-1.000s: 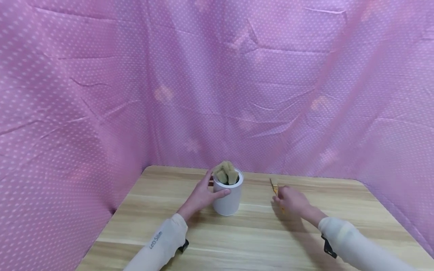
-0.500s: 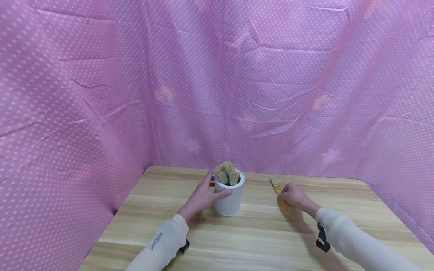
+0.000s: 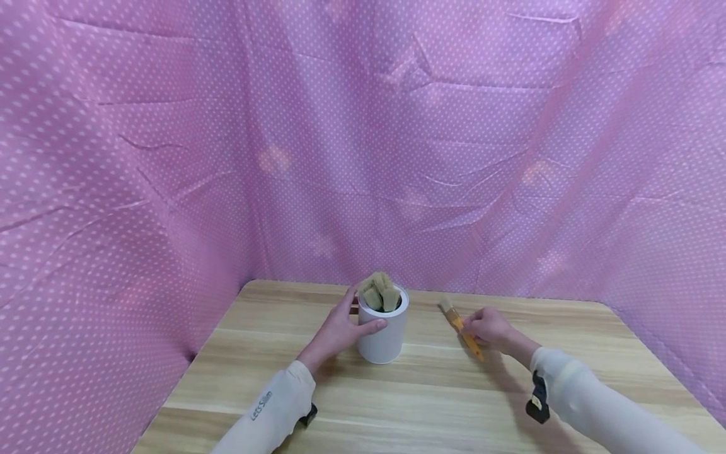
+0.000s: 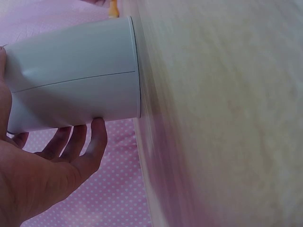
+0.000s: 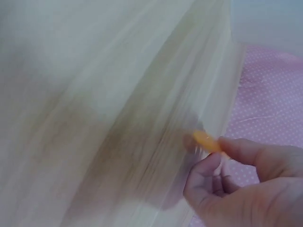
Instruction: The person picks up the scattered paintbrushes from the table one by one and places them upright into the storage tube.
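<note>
Upright on the wooden table stands a white cylindrical container (image 3: 383,341) with several pale brush heads (image 3: 381,292) sticking out of its top. My left hand (image 3: 337,326) holds it from the left, thumb across the front near the rim. In the left wrist view, the fingers (image 4: 97,137) curl against the container's side (image 4: 78,61). To the right, my right hand (image 3: 492,329) pinches a paintbrush (image 3: 468,344) by its orange handle. Its pale bristles point away and to the left. The handle's end (image 5: 204,140) shows between thumb and finger in the right wrist view.
The light wood-grain table (image 3: 363,403) extends in front of both hands. A pink dotted cloth (image 3: 397,157) hangs behind it and along the sides. Black straps with a small device (image 3: 537,403) sit on the wrists.
The paintbrush has turned in my right hand, so its flat side and bristles now show, and its head has shifted left. The left hand and the container have stayed nearly still.
</note>
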Available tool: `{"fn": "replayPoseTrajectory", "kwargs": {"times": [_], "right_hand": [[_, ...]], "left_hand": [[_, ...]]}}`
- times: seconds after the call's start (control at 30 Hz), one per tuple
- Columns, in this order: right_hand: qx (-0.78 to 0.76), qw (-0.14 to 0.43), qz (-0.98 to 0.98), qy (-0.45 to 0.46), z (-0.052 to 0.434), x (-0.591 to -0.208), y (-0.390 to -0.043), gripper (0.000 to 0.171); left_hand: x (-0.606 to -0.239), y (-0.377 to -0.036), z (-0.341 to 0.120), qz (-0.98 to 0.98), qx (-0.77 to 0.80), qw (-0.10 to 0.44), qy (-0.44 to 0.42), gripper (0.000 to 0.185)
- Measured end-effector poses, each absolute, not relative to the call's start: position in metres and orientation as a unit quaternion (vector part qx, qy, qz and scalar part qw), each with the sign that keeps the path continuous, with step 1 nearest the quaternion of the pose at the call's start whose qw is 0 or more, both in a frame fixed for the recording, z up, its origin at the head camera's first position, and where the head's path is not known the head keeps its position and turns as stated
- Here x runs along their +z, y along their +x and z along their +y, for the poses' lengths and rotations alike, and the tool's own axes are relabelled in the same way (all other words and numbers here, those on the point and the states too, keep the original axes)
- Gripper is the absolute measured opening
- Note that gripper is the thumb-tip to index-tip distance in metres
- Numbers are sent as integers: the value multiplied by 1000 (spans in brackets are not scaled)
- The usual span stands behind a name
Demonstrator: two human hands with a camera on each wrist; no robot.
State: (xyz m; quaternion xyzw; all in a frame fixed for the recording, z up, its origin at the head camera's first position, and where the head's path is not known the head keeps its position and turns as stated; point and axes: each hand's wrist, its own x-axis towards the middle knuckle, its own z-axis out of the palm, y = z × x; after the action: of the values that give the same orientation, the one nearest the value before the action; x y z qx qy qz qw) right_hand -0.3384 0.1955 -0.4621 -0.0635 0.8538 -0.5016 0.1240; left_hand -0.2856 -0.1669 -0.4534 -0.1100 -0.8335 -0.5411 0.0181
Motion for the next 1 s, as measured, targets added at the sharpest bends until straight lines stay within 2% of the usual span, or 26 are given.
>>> {"fn": "replayPoseTrajectory", "kwargs": {"times": [0.2, 0.37, 0.73, 1.0], "right_hand": [[-615, 186, 757, -122, 191, -456, -345, 29], [-674, 212, 690, -157, 178, -438, -348, 29], [-750, 177, 595, -230, 125, -376, -344, 20], [-773, 154, 564, -244, 94, -363, -347, 17]], "left_hand": [[-454, -286, -168, -834, -540, 21, -115, 97], [-454, -286, -169, -832, -542, 22, -114, 98], [-455, -287, -169, -828, -547, 22, -120, 97], [-456, -288, -167, -827, -549, 19, -120, 99]]}}
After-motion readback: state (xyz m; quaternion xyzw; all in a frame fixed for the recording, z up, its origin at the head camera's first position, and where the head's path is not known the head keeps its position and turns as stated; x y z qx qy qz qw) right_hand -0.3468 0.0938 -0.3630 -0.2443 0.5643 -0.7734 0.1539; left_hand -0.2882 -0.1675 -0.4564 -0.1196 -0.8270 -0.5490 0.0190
